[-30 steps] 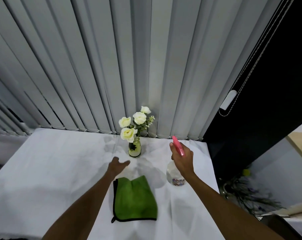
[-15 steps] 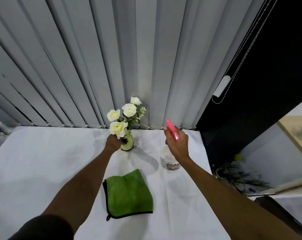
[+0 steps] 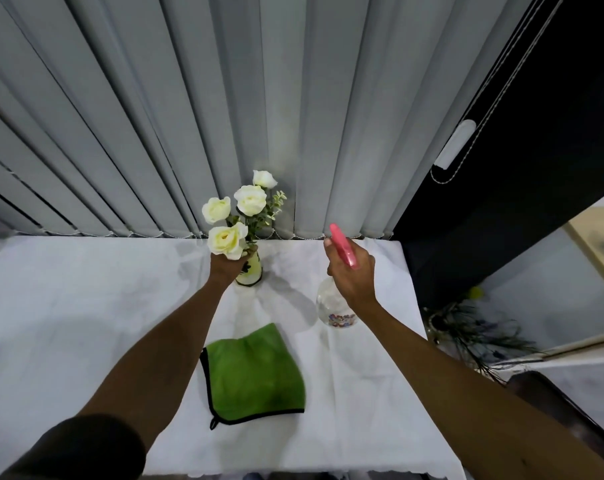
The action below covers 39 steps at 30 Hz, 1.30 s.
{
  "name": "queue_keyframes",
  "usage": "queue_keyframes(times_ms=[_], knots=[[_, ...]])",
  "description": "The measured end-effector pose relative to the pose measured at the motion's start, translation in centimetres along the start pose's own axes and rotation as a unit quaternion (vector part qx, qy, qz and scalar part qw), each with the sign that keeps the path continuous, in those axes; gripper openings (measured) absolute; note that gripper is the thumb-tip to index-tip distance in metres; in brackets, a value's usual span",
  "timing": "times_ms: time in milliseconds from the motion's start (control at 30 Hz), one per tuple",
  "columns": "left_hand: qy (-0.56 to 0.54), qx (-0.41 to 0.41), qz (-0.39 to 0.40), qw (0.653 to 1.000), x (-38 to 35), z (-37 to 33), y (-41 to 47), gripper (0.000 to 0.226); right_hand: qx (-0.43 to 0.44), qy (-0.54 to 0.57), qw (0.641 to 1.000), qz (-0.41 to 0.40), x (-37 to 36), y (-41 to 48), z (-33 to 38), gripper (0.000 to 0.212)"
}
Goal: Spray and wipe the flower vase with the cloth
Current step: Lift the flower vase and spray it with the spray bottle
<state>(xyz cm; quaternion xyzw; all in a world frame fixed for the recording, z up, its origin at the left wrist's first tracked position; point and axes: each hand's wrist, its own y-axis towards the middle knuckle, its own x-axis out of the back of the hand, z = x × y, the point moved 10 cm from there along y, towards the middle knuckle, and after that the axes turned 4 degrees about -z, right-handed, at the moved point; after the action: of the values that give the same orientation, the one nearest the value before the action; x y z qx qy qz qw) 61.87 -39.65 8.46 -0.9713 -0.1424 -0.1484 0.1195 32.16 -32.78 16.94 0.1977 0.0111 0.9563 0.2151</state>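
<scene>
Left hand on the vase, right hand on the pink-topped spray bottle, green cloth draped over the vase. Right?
Not quite. The head view shows the green cloth lying flat on the table, nearer the person than the vase, untouched. The rest holds: left hand on the vase, right hand on the spray bottle.

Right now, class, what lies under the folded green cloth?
Under the folded green cloth shows only the white tablecloth, visible around its edges. Whatever the cloth covers directly beneath cannot be seen.
</scene>
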Motion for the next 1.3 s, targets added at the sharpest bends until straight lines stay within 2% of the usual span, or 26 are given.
queue_keyframes(times_ms=[133,267,400,467,533,633,767,867,967,1167,1300], knots=[[0.004,-0.020,0.012,1.000,-0.1,0.0,0.6,0.050,-0.011,0.022,1.000,0.000,-0.2,-0.2,-0.3,0.014],[0.043,-0.040,0.021,0.998,-0.3,0.1,0.6,0.049,-0.023,0.031,0.999,-0.001,0.0,-0.4,-0.5,0.024],[0.031,-0.060,-0.018,0.998,1.4,-1.2,0.0,0.052,-0.020,0.040,0.999,0.011,0.4,-0.9,0.3,0.030],[0.009,-0.101,-0.032,0.994,2.3,-3.4,-0.1,0.051,-0.002,0.043,0.999,0.018,0.7,-1.3,1.4,0.025],[-0.007,-0.109,-0.024,0.994,3.0,-5.4,-0.3,0.047,0.017,0.069,0.997,0.034,1.0,-2.2,2.8,0.010],[-0.067,-0.076,0.019,0.995,4.1,-8.0,-0.8,0.040,0.059,0.082,0.994,0.049,1.8,-3.3,5.9,0.026],[-0.107,-0.054,0.122,0.985,4.6,-12.4,-2.6,0.014,0.095,0.091,0.990,0.058,2.7,-4.2,9.8,0.020],[-0.153,-0.046,0.170,0.972,5.6,-16.6,-4.8,0.005,0.098,0.097,0.989,0.051,3.4,-4.5,12.6,0.015],[-0.201,-0.059,0.208,0.956,6.4,-21.0,-6.9,0.009,0.148,0.095,0.983,0.056,3.9,-5.3,16.9,0.041],[-0.273,-0.080,0.265,0.922,7.6,-27.1,-9.9,0.012,0.205,0.125,0.969,0.058,3.7,-7.2,24.8,0.024],[-0.307,-0.082,0.268,0.910,8.4,-28.7,-10.7,0.021,0.199,0.124,0.971,0.044,3.4,-7.3,27.4,0.046]])
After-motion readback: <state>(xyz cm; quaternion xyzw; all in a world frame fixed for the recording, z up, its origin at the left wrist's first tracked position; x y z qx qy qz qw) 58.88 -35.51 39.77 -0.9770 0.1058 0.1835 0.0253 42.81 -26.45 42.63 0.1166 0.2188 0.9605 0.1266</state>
